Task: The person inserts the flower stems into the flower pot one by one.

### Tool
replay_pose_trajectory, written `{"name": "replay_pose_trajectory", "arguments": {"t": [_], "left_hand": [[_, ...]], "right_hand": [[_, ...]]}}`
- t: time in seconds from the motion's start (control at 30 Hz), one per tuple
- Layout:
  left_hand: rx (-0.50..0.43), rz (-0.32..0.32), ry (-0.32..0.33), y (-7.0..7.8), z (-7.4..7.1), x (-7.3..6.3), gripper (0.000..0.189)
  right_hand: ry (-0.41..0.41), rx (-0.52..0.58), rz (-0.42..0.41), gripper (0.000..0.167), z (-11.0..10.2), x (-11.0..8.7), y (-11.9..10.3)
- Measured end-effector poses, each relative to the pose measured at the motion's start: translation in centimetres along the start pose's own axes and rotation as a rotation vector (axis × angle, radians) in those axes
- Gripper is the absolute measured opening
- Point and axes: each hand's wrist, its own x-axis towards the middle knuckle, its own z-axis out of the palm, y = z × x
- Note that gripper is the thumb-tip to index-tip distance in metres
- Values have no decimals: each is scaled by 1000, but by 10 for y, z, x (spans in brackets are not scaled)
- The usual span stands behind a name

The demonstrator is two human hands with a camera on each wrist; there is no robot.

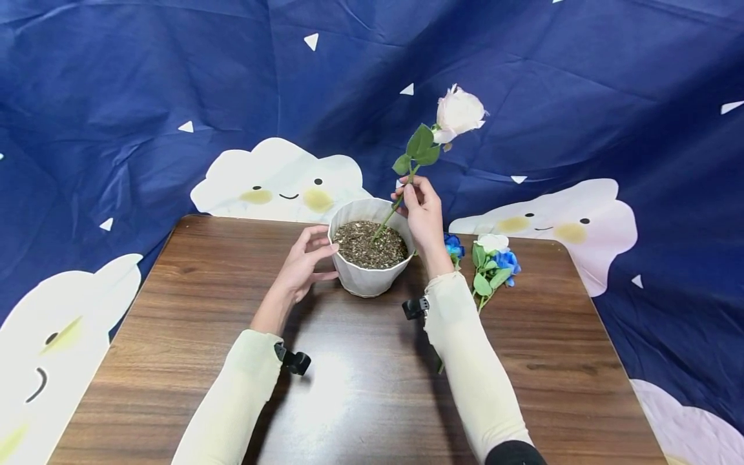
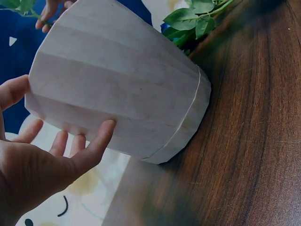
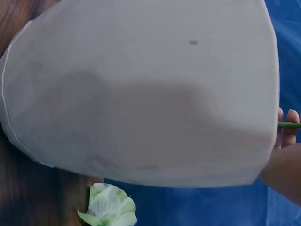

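On the table stands a white faceted flowerpot [image 1: 372, 281] filled with brown soil [image 1: 363, 245]. My left hand [image 1: 301, 265] rests against its left side, fingers spread; in the left wrist view its fingertips [image 2: 108, 124] touch the outer wall. With my right hand [image 1: 426, 216] I pinch the green stem of a pale pink rose [image 1: 459, 113] between thumb and fingers, above the pot's right rim. The stem slants down, its lower end at the soil, and the bloom leans up and right. In the right wrist view the pot [image 3: 141, 94] hides much of that hand.
Right of the pot lie more flowers on the wooden table [image 1: 192, 323]: a white rose [image 1: 493, 243], a blue rose [image 1: 507, 265] and another blue bloom [image 1: 453, 245], partly behind my right wrist. A dark blue cloth [image 1: 145, 77] with clouds hangs behind the table's far edge.
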Motion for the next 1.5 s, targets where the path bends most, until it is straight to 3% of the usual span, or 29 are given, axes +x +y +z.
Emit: {"name": "replay_pose_trajectory", "arguments": {"t": [0.3, 0.47, 0.8, 0.93, 1.5], "left_hand": [[-1, 3, -1, -1, -2, 1, 54], [1, 4, -4, 0, -2, 0, 54], [1, 8, -10, -1, -1, 0, 54], [0, 6, -8, -1, -1, 1, 54], [8, 7, -5, -2, -1, 0, 55]], "right_hand": [[-56, 7, 38, 27, 9, 5, 6], [-87, -62, 26, 28, 16, 7, 10], [-80, -330, -135, 20, 27, 10, 14], [-87, -420, -163, 18, 30, 11, 16], [-68, -487, -209, 20, 24, 10, 25]]}}
